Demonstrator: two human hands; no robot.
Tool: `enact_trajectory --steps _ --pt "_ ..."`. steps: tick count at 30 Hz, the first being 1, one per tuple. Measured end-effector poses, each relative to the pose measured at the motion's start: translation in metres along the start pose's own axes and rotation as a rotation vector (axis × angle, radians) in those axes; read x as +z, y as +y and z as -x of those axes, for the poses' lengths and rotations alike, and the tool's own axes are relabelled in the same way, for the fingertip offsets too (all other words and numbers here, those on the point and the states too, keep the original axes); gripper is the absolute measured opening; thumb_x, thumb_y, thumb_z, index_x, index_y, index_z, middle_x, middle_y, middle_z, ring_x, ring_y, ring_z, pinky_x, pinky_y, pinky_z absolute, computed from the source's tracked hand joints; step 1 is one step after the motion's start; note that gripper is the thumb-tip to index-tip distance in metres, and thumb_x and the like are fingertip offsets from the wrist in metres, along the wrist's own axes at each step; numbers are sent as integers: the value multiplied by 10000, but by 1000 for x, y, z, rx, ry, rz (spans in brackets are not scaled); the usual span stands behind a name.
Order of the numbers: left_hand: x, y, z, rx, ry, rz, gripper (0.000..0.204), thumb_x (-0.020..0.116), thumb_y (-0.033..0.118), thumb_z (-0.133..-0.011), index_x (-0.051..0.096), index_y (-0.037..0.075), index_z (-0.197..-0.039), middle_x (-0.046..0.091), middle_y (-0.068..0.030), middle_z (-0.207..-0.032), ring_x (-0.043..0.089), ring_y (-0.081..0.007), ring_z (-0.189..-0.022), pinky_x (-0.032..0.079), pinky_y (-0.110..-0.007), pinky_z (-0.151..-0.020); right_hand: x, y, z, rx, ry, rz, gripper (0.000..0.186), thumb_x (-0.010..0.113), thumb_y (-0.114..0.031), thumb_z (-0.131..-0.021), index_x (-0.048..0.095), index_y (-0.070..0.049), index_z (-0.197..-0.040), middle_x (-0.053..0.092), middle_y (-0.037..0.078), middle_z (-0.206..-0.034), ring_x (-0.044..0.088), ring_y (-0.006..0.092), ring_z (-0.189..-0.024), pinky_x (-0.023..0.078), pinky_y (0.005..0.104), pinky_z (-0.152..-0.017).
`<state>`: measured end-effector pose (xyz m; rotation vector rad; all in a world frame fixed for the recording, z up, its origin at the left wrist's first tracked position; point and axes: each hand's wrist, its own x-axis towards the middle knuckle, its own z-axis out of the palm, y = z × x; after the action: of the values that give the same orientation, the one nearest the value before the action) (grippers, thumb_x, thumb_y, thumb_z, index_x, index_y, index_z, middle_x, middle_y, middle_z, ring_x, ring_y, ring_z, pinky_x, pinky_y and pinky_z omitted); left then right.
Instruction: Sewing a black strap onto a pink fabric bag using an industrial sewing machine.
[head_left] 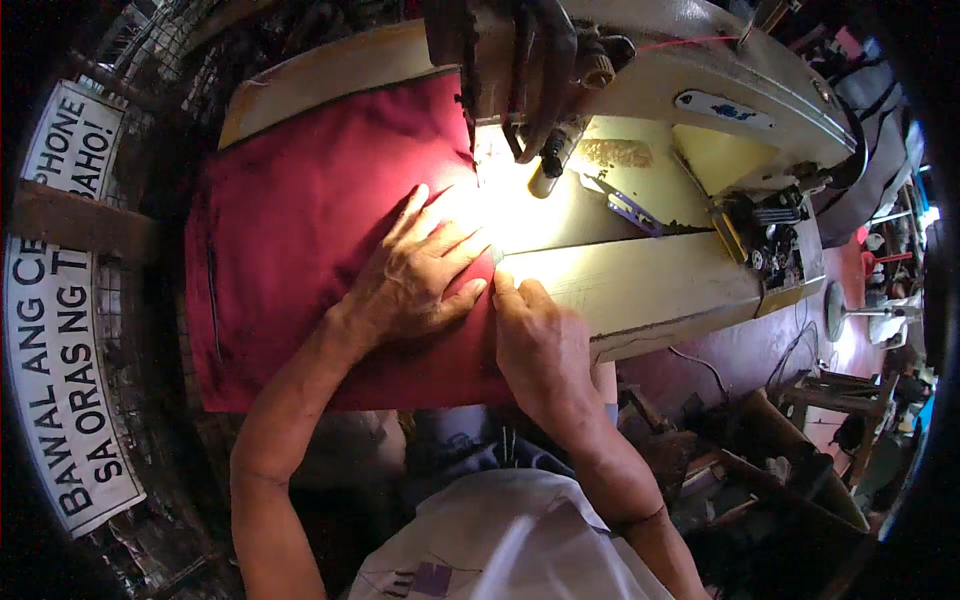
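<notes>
A large piece of red fabric point(290, 240) is spread over the left part of the sewing machine table point(660, 285). Its right edge runs under the dark needle area of the sewing machine point(690, 75). My left hand point(410, 270) lies on the fabric with its fingers spread toward the brightly lit needle area. Just right of it, my right hand point(540, 325) is closed, thumb and forefinger pinching the fabric's right edge. A small greyish strip point(498, 254) shows at those fingertips; its kind is unclear. Glare washes out the fabric nearest the needle.
Thread snips point(635, 215) with purple handles lie on the machine bed. A yellow-handled tool point(730, 236) and several small metal parts point(775, 262) sit at the table's right end. Signs point(70, 380) hang on the left. Wooden pieces point(770, 470) clutter the lower right floor.
</notes>
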<state>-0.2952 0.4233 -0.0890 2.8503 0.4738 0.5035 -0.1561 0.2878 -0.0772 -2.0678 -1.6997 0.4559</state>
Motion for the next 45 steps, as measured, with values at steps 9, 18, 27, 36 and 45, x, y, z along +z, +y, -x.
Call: enact_trajectory --steps 9,18,27,36,45 --pt "3 -14 -7 29 42 -13 436 688 279 -819 630 38 -1176 589 -151 -1279 460 -348 -1325 298 -587 -1155 0 2 -14 -34 11 25 242 529 -29 -865 600 -31 -1096 651 186 -907 662 409 -761 545 491 -658" --pt "-2 -28 -15 78 55 -36 410 691 266 -814 640 54 -1161 593 -123 -1275 474 -328 -1306 333 -578 -1133 9 3 -29 -66 43 6 174 532 -24 -857 595 -32 -1019 649 186 -898 656 413 -764 538 495 -657" --pt "-1 -25 -16 77 88 -60 357 696 237 -807 663 56 -1113 607 -120 -1248 504 -325 -1270 372 -585 -1097 9 2 -31 -78 89 8 143 534 -22 -854 590 -22 -985 648 189 -874 651 408 -747 531 490 -636" --pt "3 -47 -26 136 114 -31 344 694 198 -838 659 48 -1145 597 -132 -1248 508 -335 -1269 394 -593 -1094 8 8 -51 -138 174 -87 69 529 -52 -884 591 -28 -903 642 208 -778 652 421 -732 521 507 -643" --pt "-13 25 29 57 25 103 528 706 404 -886 579 51 -1258 570 -147 -1275 549 -340 -1245 341 -621 -1136 -12 3 44 241 23 -188 489 564 -219 -979 464 -53 -1428 653 280 -778 656 470 -751 493 560 -672"
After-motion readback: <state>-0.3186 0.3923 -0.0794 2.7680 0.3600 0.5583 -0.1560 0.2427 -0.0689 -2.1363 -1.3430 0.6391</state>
